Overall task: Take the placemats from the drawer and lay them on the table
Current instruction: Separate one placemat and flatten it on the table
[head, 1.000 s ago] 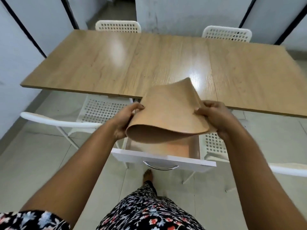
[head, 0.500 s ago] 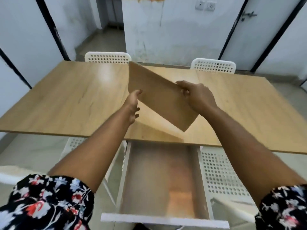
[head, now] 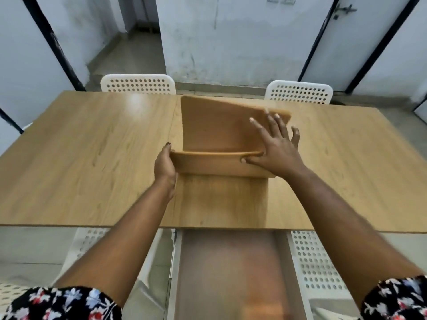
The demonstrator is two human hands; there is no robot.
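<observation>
Two hands: both on tan placemats (head: pixel 215 128) held above the wooden table (head: pixel 92 162) at frame centre.
Left hand (head: pixel 164 166): pinches the stack's near left corner, thumb on top.
Right hand (head: pixel 276 150): fingers spread flat across the upper mat, thumb hooked under its near edge.
Placemats: far edge raised, near edge bowed, shadow on the tabletop below.
Drawer (head: pixel 228 273): pulled open, bottom centre.
Chairs (head: pixel 138 83): white, perforated, behind the table.

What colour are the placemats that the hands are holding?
The placemats are plain light brown, close to the table's wood tone; the head view shows it.
</observation>
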